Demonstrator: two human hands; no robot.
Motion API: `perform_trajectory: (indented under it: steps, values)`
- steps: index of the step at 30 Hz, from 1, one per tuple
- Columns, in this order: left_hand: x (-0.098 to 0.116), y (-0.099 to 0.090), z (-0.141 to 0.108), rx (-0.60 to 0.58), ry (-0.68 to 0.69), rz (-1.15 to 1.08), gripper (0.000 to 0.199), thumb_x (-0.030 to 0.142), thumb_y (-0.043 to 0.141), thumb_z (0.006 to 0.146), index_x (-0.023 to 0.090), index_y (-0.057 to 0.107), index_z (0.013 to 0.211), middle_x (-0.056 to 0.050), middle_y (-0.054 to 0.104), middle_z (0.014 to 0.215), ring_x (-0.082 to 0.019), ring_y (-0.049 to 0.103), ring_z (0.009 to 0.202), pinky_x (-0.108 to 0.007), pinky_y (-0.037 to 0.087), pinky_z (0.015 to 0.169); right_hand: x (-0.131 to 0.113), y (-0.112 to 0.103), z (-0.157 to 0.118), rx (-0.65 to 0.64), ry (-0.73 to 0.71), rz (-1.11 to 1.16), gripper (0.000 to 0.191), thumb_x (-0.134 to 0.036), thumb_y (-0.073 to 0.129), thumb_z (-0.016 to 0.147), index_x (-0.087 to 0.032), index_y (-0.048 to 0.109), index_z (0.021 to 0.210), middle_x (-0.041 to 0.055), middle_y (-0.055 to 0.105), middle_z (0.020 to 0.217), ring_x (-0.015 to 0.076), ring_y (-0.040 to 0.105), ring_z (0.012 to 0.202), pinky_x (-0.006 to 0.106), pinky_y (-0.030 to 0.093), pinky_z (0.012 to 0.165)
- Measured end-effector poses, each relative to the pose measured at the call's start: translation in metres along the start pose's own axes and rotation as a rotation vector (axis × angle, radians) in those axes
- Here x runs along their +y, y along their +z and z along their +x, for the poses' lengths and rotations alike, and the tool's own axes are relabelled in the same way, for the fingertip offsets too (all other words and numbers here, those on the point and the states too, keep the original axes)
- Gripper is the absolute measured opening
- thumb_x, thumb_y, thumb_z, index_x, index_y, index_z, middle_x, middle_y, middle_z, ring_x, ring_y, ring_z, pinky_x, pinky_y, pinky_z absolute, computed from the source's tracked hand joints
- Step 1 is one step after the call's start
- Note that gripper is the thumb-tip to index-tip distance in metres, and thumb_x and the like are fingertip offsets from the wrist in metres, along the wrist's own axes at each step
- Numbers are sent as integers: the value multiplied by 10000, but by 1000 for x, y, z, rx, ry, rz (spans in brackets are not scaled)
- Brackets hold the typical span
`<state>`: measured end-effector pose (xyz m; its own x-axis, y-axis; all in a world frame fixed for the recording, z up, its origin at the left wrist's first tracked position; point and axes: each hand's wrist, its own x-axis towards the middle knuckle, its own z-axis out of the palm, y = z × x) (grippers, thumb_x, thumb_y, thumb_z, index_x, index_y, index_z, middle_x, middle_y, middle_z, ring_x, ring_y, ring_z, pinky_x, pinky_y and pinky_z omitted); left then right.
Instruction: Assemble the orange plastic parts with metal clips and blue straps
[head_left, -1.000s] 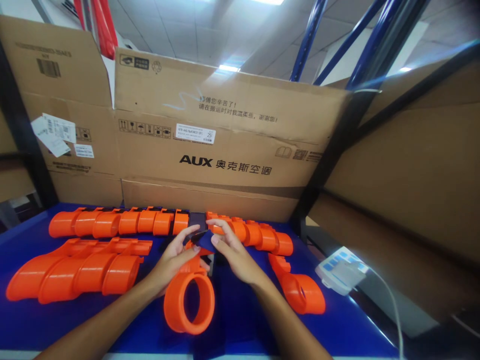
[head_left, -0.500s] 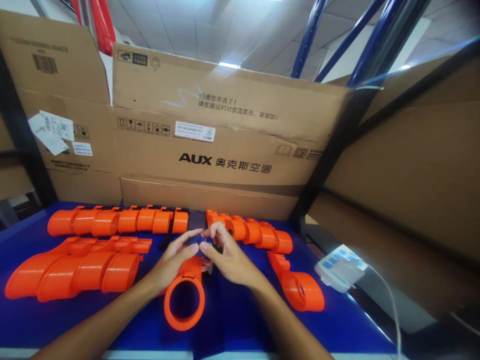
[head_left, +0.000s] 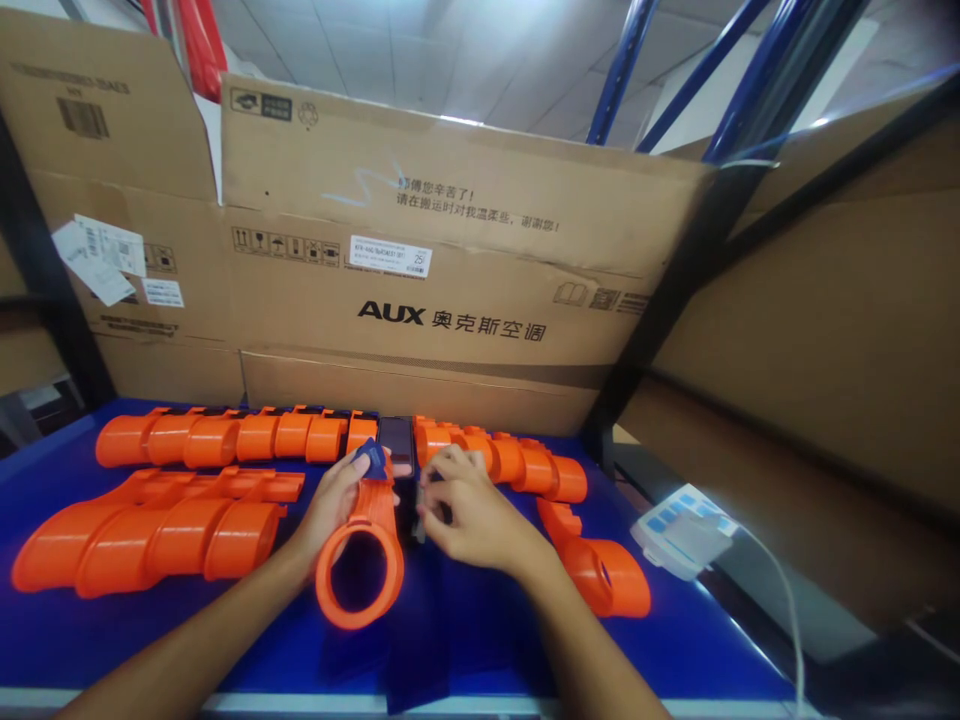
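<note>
An orange ring-ended part (head_left: 360, 575) is held up by my left hand (head_left: 330, 505), its ring hanging toward me. A small dark blue piece (head_left: 373, 460) lies at the part's upper end, under my left thumb. Just to the right, my right hand (head_left: 469, 510) has its fingers bent around a small greyish piece (head_left: 419, 510), partly hidden by the fingers. A dark strip hangs below, between the hands. Behind them a dark rectangular device (head_left: 396, 440) stands between the rows of orange parts.
Rows of orange parts (head_left: 214, 440) line the back of the blue table (head_left: 300, 655), with more (head_left: 176, 540) at left. Another orange part (head_left: 611, 580) lies at right beside a white box with a cable (head_left: 686, 530). A cardboard wall (head_left: 450, 270) and black posts stand behind.
My hands have moved apart. My left hand keeps the orange part and blue piece, shifted slightly left and up. My right hand has left the blue piece and moved right.
</note>
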<state>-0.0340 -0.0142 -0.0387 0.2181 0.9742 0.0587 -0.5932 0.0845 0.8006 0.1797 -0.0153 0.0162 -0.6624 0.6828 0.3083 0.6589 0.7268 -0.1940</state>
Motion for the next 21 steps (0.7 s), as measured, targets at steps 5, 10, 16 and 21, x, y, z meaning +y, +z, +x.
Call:
perform_trajectory:
  steps: [5,10,16,21]
  values:
    - [-2,-2,1,-6,55,-4,489,463,761,806,117,663,1138,-141,790,941,-264,749,695,-311,564,561,-10,12,-1,-171,-35,-115,251,-353,732,808,-173,653,651,101,587,1043,300,448,1084,461,344,925]
    - [-6,-7,4,-22,78,-15,464,458,749,824,123,666,1136,-130,788,923,-261,746,706,-329,576,613,-13,19,2,-186,-15,-187,147,-232,665,784,-164,647,654,108,588,1011,281,463,1026,444,343,883]
    - [-3,-6,2,-11,53,8,483,480,752,812,107,692,1114,-142,791,882,-254,738,680,-310,560,589,-2,13,5,-7,100,-39,169,-175,657,764,-176,564,623,43,638,864,232,530,952,388,356,873]
    - [-2,-6,1,-4,61,23,502,486,762,796,119,704,1133,-147,801,911,-295,761,772,-323,569,621,8,13,5,227,282,159,197,-148,611,793,-191,531,618,-31,573,604,136,513,611,302,390,712]
